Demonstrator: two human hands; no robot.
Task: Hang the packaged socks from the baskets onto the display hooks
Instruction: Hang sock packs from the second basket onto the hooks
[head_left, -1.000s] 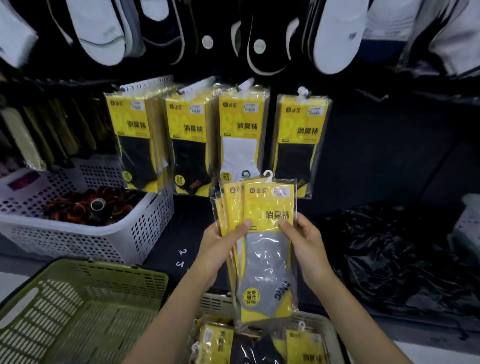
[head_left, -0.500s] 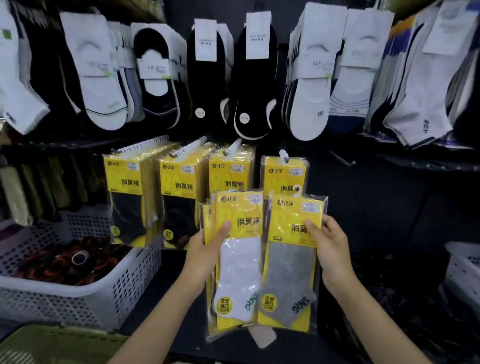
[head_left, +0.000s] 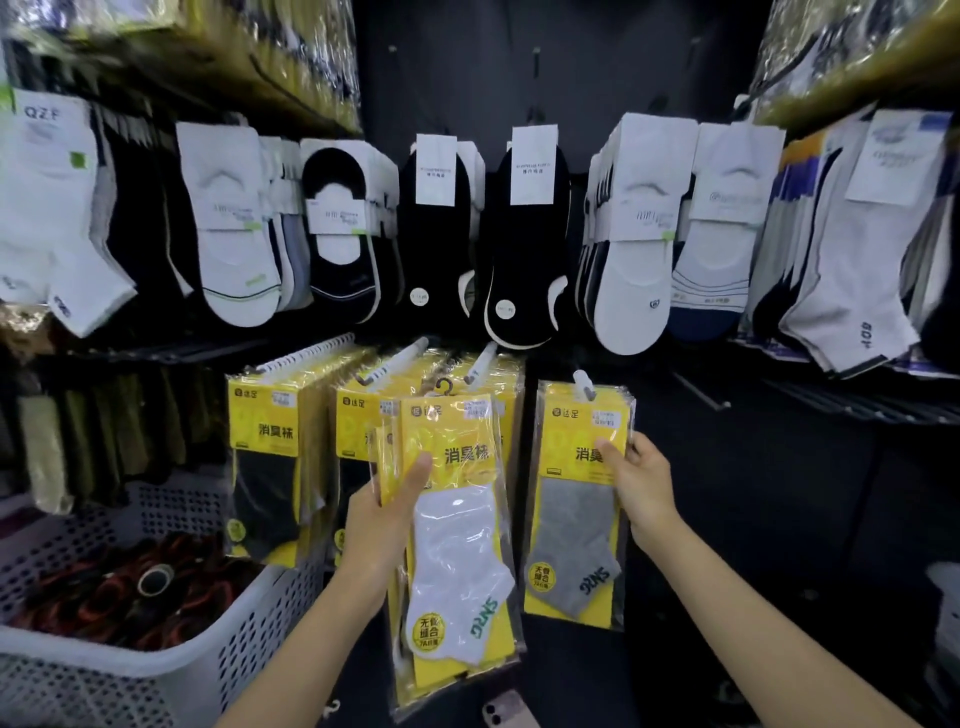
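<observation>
At the right-end hook (head_left: 583, 383), the right hand (head_left: 641, 483) pinches a gray sock pack (head_left: 571, 519) to hang it, while the left hand (head_left: 387, 514) grips spare packs (head_left: 457, 545) ready.

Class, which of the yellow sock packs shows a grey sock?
The pack in the right hand, farthest right. The front pack in the left hand shows a white sock; the hanging packs at left show black ones.

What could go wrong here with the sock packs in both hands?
The right hand pinches the grey sock pack by its edge at the rightmost hook; if its hanger is not fully seated, it may fall on release. The left hand grips a fanned stack of packs with a white sock in front; rear ones could slip out.
</observation>
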